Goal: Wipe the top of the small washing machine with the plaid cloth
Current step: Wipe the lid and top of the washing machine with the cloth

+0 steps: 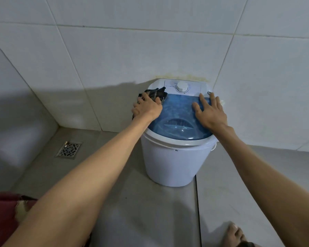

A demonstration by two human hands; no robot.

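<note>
The small washing machine is a white tub with a translucent blue lid and a white dial on its rear panel. It stands on the floor against the tiled wall. My left hand presses the dark plaid cloth onto the lid's far left edge, with the cloth bunched under the fingers and sticking out beyond them. My right hand lies flat on the right side of the lid, fingers spread, holding nothing.
A metal floor drain sits in the grey floor to the left of the machine. White tiled walls meet in a corner on the left. My bare foot shows at the bottom right, and dark red fabric at the bottom left.
</note>
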